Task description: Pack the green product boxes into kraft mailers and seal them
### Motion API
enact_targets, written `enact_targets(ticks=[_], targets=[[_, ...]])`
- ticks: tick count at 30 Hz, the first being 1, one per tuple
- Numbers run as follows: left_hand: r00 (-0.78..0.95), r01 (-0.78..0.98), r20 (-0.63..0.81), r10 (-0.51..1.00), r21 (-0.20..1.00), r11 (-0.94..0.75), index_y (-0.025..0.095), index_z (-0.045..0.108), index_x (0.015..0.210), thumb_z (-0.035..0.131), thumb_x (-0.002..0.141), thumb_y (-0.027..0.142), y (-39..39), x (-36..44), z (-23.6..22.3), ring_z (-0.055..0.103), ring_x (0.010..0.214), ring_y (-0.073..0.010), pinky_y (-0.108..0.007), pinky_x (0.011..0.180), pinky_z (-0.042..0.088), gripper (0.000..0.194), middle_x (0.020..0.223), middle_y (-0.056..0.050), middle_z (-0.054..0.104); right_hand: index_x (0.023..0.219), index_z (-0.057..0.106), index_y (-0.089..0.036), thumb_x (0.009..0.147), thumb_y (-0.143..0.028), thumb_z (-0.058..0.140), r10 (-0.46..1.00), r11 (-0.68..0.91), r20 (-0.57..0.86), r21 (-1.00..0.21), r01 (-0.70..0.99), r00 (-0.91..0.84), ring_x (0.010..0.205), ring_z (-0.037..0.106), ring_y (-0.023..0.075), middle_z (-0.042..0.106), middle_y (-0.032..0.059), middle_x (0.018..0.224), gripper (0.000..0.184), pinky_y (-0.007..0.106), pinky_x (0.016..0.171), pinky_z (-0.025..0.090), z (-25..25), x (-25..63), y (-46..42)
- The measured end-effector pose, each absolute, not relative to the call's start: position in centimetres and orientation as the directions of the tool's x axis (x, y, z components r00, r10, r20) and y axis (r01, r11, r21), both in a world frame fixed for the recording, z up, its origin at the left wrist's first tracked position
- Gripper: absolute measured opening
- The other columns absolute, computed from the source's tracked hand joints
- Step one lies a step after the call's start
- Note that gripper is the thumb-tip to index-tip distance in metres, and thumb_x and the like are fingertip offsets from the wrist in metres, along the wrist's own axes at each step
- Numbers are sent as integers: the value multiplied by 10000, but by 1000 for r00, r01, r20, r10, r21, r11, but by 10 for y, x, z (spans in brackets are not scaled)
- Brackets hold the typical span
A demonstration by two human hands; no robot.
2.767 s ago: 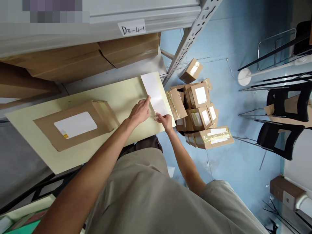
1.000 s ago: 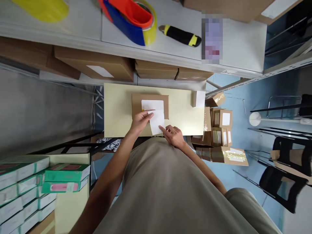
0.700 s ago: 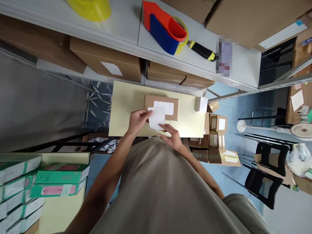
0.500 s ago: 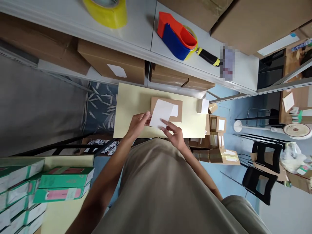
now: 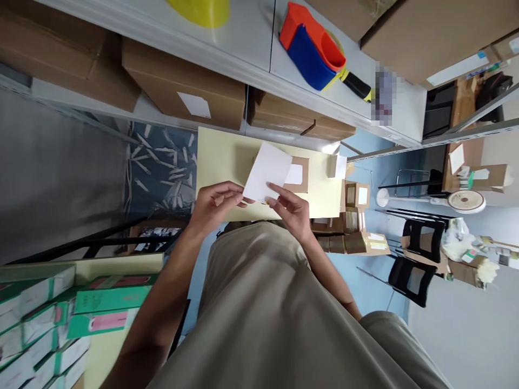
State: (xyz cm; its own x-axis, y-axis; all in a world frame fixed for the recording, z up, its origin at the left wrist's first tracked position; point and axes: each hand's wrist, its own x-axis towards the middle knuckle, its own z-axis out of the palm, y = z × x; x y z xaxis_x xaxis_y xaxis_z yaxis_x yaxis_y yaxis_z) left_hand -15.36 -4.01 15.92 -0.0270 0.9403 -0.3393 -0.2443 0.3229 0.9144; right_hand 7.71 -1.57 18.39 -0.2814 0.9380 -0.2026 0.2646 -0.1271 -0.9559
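A blank white sheet of paper (image 5: 268, 167), possibly a label, is tilted up in front of me. My left hand (image 5: 214, 205) pinches its lower left corner between thumb and fingers. My right hand (image 5: 292, 212) grips the lower right edge, index finger over the face and thumb at the rim. Behind the sheet, partly covered by it, a small flat cardboard box (image 5: 302, 186) lies on the pale yellow table (image 5: 221, 156). A white label (image 5: 294, 174) shows on that box.
Above the table runs a grey shelf (image 5: 251, 40) with an orange and blue tape dispenser (image 5: 312, 48) and yellow tape (image 5: 205, 11). A small white box (image 5: 337, 166) stands at the table's right end. Green boxes (image 5: 111, 294) are stacked lower left; cartons (image 5: 357, 194) stand at right.
The sheet has risen slightly and looks larger, covering more of the cardboard box. My left hand has shifted left and now pinches the sheet's corner. The view has moved a little.
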Motion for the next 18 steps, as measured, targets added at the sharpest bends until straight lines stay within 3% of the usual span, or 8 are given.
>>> enact_targets(ticks=[3, 6, 10, 18], targets=[[-70, -194, -310, 948, 937, 292, 213, 800, 870, 816, 811, 589, -38, -164, 153, 791, 846, -275, -371, 766, 670, 381, 851, -59, 821, 1190, 904, -291, 1041, -447, 764, 922, -53, -168, -947, 316, -349, 998, 778, 208, 871, 37, 1151, 257, 378, 947, 671, 191, 73, -15], [-129, -153, -271, 954, 956, 251, 202, 776, 835, 812, 810, 611, -34, -171, 151, 734, 795, -234, -309, 683, 601, 412, 793, -35, 773, 1016, 879, -253, 1011, -315, 691, 887, 21, -140, -939, 343, -439, 915, 773, 188, 865, 32, 1037, 198, 344, 882, 647, 197, 71, -14], [-68, -148, -258, 964, 958, 246, 203, 754, 775, 837, 810, 539, -29, -182, 159, 661, 671, -189, -296, 617, 548, 348, 717, -25, 713, 969, 816, -238, 968, -289, 654, 900, 46, -133, -918, 394, -415, 863, 729, 181, 832, 36, 1018, 170, 330, 812, 608, 200, 73, -11], [73, -243, -288, 955, 923, 297, 207, 774, 790, 845, 803, 495, -37, -207, 162, 687, 649, -208, -315, 559, 507, 297, 748, -84, 749, 931, 767, -240, 941, -285, 627, 927, 29, -142, -895, 445, -346, 838, 666, 201, 769, 32, 937, 147, 343, 781, 552, 204, 75, -3]])
